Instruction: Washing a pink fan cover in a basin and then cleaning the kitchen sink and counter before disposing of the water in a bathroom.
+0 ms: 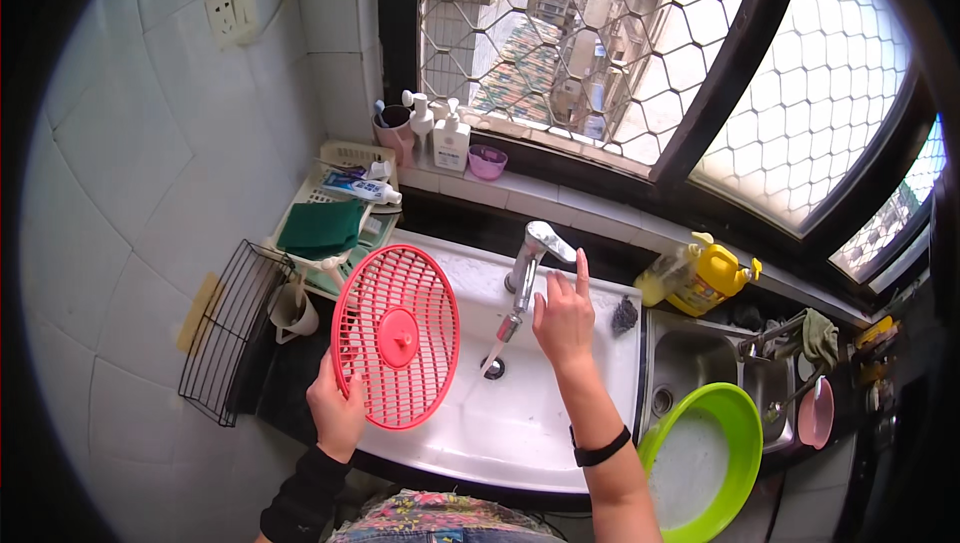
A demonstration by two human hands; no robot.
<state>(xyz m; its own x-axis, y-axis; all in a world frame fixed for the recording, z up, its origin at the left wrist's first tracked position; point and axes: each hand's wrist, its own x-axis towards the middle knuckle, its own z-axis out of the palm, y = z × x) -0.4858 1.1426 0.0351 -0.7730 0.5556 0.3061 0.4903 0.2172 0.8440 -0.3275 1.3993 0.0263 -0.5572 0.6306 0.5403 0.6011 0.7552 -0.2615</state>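
Observation:
My left hand [337, 400] grips the lower left rim of a round red plastic fan grille [433, 318]. The grille is tilted over the left side of a white ceramic sink [517, 438], its hub facing me. My right hand [566, 321] is raised beside the chrome faucet [525, 273]. Its index finger points up at the tip of the faucet lever [553, 243] and seems to touch it; the other fingers are partly bent, with nothing held. Water [491, 357] runs from the spout towards the drain [493, 369].
A green plastic basin [750, 430] holding foamy water stands right, by a steel double sink [694, 351]. A yellow detergent bottle [709, 280] and dark scourer [624, 315] lie nearby. Left are a plastic rack [330, 265] with green cloth [321, 228], a mug [295, 310] and wire rack [225, 340].

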